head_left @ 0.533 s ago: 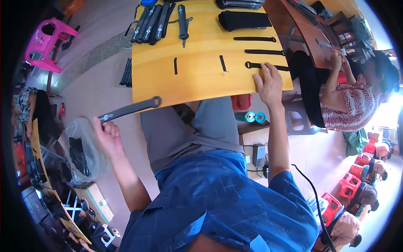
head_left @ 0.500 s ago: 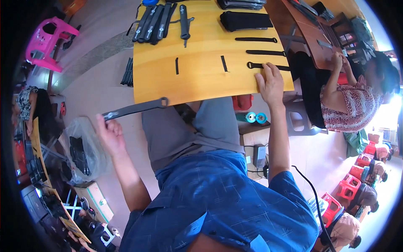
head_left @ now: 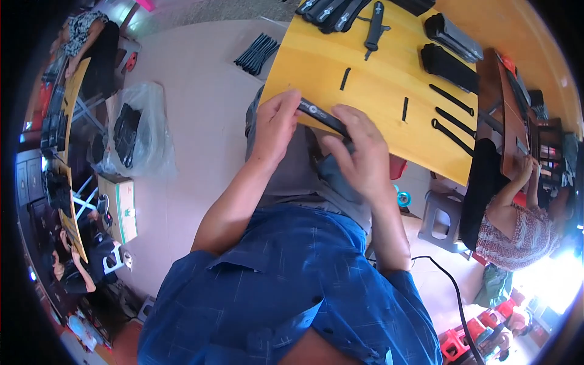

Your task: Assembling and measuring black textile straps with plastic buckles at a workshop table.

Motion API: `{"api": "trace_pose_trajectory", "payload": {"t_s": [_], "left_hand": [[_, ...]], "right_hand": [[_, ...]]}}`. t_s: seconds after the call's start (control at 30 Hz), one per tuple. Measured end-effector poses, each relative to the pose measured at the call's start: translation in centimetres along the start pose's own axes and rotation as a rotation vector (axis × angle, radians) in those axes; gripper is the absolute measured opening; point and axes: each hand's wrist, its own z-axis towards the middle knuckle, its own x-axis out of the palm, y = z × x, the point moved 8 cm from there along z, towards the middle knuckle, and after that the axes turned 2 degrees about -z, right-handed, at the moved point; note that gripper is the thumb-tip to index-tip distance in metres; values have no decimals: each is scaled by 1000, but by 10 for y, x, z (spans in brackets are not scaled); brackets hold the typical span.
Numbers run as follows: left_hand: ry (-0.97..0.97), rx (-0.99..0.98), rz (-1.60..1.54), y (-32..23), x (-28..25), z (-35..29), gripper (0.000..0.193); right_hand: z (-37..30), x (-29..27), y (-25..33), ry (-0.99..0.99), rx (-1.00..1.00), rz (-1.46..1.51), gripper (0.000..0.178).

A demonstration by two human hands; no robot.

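Observation:
My left hand (head_left: 277,128) is closed, pinching one end of a dark strap (head_left: 321,115) with pale printing on it. The strap slants over my lap at the front edge of the yellow table (head_left: 380,131). At its other end is my right hand (head_left: 362,149), thumb and fingers apart on either side of the strap; that end is hidden by the hand. On the table lie two short black strips (head_left: 345,79), (head_left: 405,109) and, at the right, several thin black straps with end loops (head_left: 453,132).
Grey printed straps (head_left: 334,13) are bunched at the table's far left, beside a single rolled one (head_left: 375,30). Black bundles (head_left: 449,67) sit at the far right. A person (head_left: 517,228) sits to the right. On the floor at left lies a clear plastic bag (head_left: 146,134) with black items.
My left hand has brought the strap from the left to in front of me. My right hand has left the looped straps and come to the held strap. The view has turned.

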Motion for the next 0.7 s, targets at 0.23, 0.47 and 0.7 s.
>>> {"api": "trace_pose_trajectory", "payload": {"t_s": [0.23,0.47,0.7], "left_hand": [[-2,-41,141,9,-36,6,31],[-49,430,780,-28,-45,-16,15],[11,497,891,-28,-23,-19,11]], "right_hand": [[14,46,-19,41,45,-33,24],[19,64,-29,97,23,-58,15],[19,71,-38,136,102,-24,14]]}}
